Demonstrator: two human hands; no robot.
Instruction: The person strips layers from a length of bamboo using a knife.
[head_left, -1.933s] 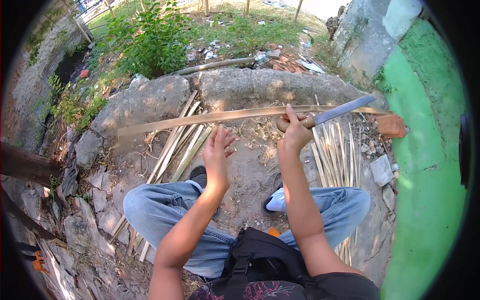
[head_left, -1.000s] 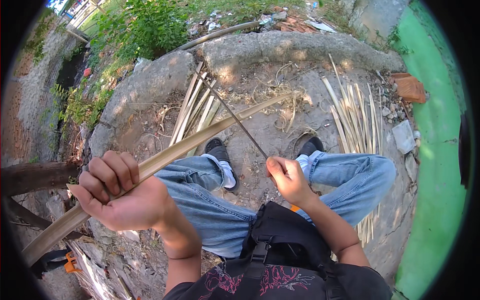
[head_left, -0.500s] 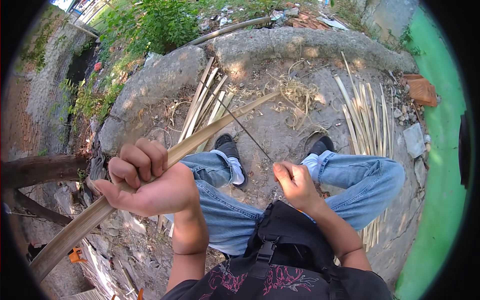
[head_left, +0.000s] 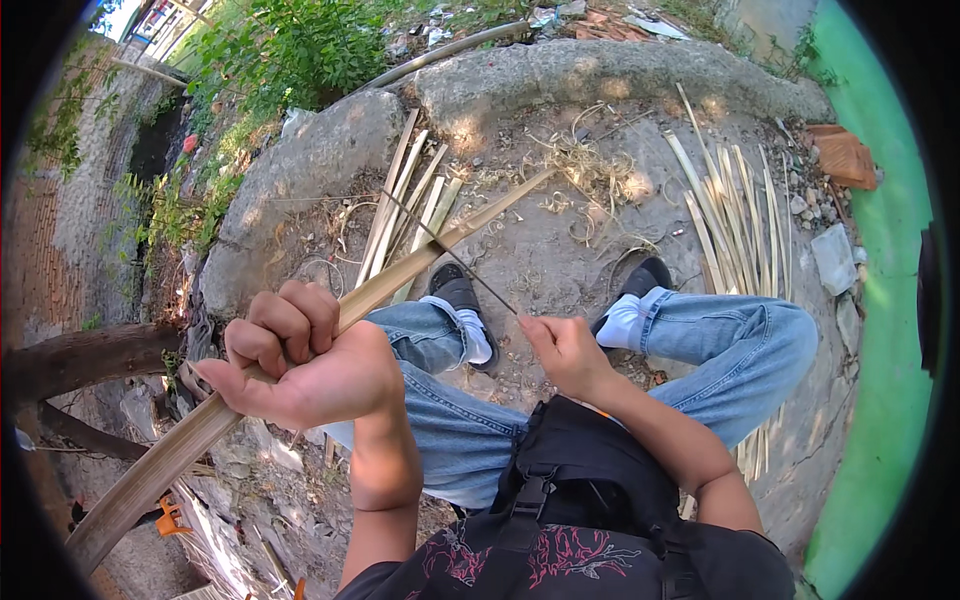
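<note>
My left hand, palm up, is wrapped round a long flat bamboo strip. The strip slants from the lower left up toward the ground ahead, narrowing at its far end. A thin dark rod or narrow blade is pinched in my right hand, in front of my lap. It crosses the strip beyond my left fist and seems to touch it there. Whether it has a sharp edge I cannot tell. Curled pale shavings lie on the ground near the strip's far tip.
Split strips lie in a left pile and a right pile. A low concrete curb bends round the far side. At right are a green wall and an orange-brown brick. A dark log lies at left.
My right hand has moved a little left and toward me, and the thin rod has shifted left across the strip with it. My left hand keeps its grip, nearly still.
</note>
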